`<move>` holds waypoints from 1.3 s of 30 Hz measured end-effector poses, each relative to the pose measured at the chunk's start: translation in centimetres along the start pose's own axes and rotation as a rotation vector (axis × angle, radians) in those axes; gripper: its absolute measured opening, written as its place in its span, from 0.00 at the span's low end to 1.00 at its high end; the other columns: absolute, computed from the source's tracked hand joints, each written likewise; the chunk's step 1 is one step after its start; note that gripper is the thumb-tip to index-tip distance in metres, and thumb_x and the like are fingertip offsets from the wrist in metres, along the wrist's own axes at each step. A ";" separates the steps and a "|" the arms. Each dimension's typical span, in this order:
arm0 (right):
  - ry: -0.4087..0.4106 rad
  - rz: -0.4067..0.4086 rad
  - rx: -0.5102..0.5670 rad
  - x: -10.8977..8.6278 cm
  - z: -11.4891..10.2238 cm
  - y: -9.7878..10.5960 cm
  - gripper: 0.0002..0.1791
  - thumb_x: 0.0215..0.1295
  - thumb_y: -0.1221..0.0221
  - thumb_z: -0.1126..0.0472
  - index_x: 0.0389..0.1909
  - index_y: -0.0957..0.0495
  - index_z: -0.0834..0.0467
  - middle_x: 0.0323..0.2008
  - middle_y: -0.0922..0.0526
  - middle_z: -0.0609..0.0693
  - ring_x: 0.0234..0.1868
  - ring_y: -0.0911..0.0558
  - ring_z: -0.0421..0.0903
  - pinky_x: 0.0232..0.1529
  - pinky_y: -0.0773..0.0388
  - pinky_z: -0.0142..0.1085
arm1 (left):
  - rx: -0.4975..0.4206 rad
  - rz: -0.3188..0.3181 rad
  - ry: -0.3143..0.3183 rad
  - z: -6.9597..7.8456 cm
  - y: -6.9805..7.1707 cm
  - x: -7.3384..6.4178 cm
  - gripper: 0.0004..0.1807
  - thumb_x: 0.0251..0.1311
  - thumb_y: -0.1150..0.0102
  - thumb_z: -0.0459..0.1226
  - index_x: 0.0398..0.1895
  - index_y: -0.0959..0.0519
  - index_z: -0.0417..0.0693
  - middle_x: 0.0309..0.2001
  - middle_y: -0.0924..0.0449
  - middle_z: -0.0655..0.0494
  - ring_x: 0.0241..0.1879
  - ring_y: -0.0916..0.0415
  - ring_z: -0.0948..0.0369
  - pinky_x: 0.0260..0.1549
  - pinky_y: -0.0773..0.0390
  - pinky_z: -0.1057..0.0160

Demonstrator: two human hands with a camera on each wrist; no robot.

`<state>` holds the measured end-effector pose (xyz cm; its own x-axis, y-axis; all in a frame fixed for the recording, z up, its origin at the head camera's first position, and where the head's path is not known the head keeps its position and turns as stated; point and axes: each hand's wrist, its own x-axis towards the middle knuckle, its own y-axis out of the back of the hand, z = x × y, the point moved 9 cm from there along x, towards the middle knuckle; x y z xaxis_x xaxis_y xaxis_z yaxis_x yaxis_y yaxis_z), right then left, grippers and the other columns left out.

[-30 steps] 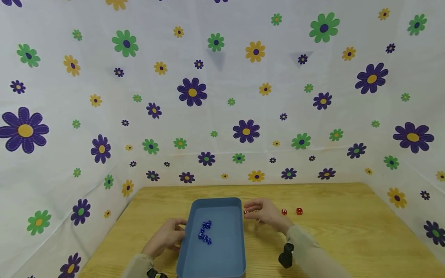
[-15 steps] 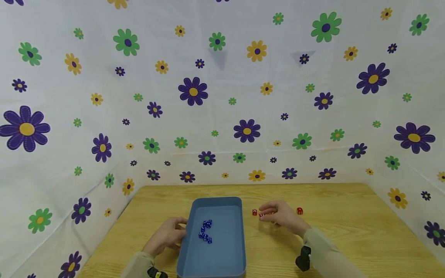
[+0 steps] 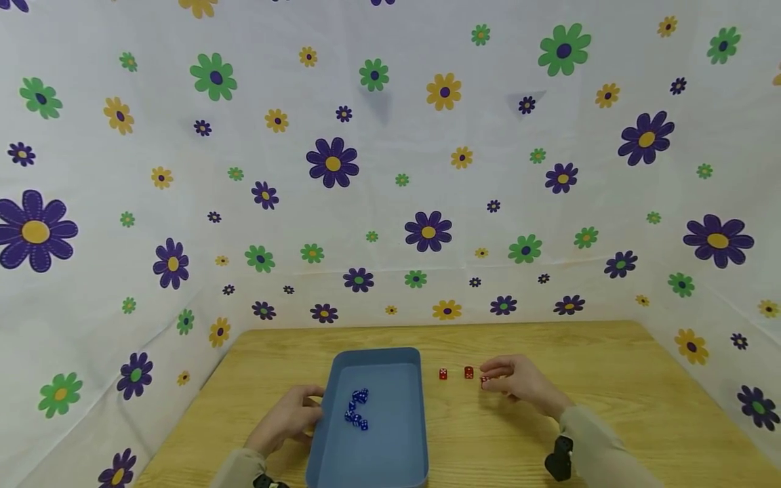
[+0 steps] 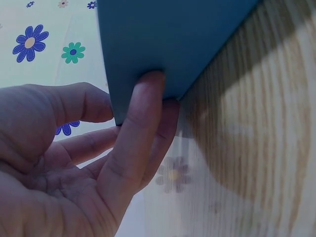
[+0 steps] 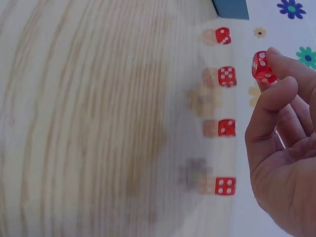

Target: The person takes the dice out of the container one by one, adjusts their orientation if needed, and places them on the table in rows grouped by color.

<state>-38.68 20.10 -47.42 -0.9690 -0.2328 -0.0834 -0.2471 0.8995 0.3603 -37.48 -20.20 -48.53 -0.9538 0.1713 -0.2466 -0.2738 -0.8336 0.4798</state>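
Firstly, note your right hand (image 3: 525, 383), at the right of the scene: its thumb and fingers pinch one red die (image 5: 263, 67), which the right wrist view shows apart from the row beside it. That row consists of four further red dice (image 5: 227, 76) standing on the wooden table (image 3: 482, 447), spaced out from left to right; the rightmost die (image 5: 225, 186) presents a face of four white pips. From your head view, two of the row lie between the hand and the tray, the others being largely hidden by the hand. Your left hand (image 3: 287, 417) grasps nothing; its fingers, extended, touch the outside of the left wall of the blue tray (image 3: 396, 447), as the left wrist view confirms. Within the tray, left of its centre, observe a loose cluster of blue dice (image 3: 360, 396), some touching, too crowded to count. Each sleeve is light, with a black device (image 3: 558, 459) at the right wrist. Farther out, a white cloth (image 3: 427, 163) printed with purple, green and yellow flowers rises behind the table and at both sides.
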 end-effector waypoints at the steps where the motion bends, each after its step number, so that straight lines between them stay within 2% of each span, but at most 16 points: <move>1: 0.003 -0.001 0.002 -0.1 0.1 0.3 0.24 0.63 0.36 0.60 0.58 0.25 0.67 0.52 0.17 0.62 0.33 0.22 0.45 0.26 0.25 0.35 | -0.001 0.004 -0.001 0.0 0.1 0.0 0.26 0.61 0.48 0.29 0.64 0.31 0.33 0.41 0.19 0.43 0.33 0.20 0.55 0.26 0.15 0.53; 5: -0.004 0.005 0.005 -0.4 0.8 1.3 0.24 0.64 0.36 0.61 0.58 0.25 0.67 0.52 0.17 0.62 0.32 0.23 0.43 0.25 0.27 0.33 | -0.001 0.010 -0.009 0.1 0.2 0.0 0.26 0.61 0.48 0.29 0.64 0.30 0.33 0.41 0.19 0.43 0.33 0.20 0.55 0.26 0.15 0.54; 14: -0.041 0.026 -0.003 -1.6 3.1 3.9 0.27 0.63 0.35 0.61 0.59 0.27 0.70 0.51 0.17 0.62 0.30 0.24 0.43 0.25 0.26 0.33 | 0.009 0.011 0.024 0.0 0.0 -0.3 0.24 0.62 0.47 0.30 0.62 0.29 0.35 0.41 0.20 0.43 0.34 0.20 0.56 0.27 0.14 0.53; 19: -0.054 0.030 -0.020 -1.6 3.8 6.0 0.28 0.64 0.37 0.60 0.61 0.29 0.69 0.54 0.18 0.63 0.30 0.24 0.43 0.26 0.26 0.33 | 0.016 0.019 0.032 -0.2 0.1 -0.1 0.24 0.62 0.47 0.30 0.62 0.28 0.36 0.41 0.20 0.43 0.34 0.20 0.55 0.28 0.14 0.52; 28: -0.063 0.094 -0.083 -1.4 5.2 9.5 0.31 0.63 0.35 0.59 0.63 0.31 0.70 0.56 0.20 0.65 0.32 0.22 0.45 0.28 0.23 0.35 | 0.036 0.036 0.026 -0.1 0.3 0.0 0.23 0.61 0.47 0.28 0.61 0.28 0.35 0.42 0.19 0.43 0.33 0.19 0.54 0.26 0.15 0.52; 34: -0.065 0.112 -0.076 -1.3 5.8 10.6 0.29 0.63 0.36 0.62 0.62 0.31 0.72 0.53 0.19 0.65 0.30 0.23 0.43 0.26 0.25 0.33 | 0.027 0.027 0.015 -0.1 0.1 0.1 0.25 0.59 0.49 0.27 0.62 0.28 0.35 0.42 0.19 0.43 0.33 0.19 0.54 0.26 0.15 0.52; 39: -0.026 0.072 -0.102 -1.0 5.7 10.9 0.30 0.64 0.37 0.63 0.62 0.32 0.74 0.54 0.21 0.68 0.31 0.22 0.42 0.27 0.23 0.33 | 0.032 0.015 0.019 0.3 0.2 0.1 0.25 0.60 0.48 0.28 0.63 0.29 0.34 0.43 0.20 0.42 0.34 0.19 0.54 0.26 0.15 0.51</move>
<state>-40.40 32.21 -48.70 -0.9844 -0.1579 -0.0779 -0.1761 0.8711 0.4584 -37.68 -20.21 -48.21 -0.9555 0.1487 -0.2548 -0.2634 -0.8189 0.5099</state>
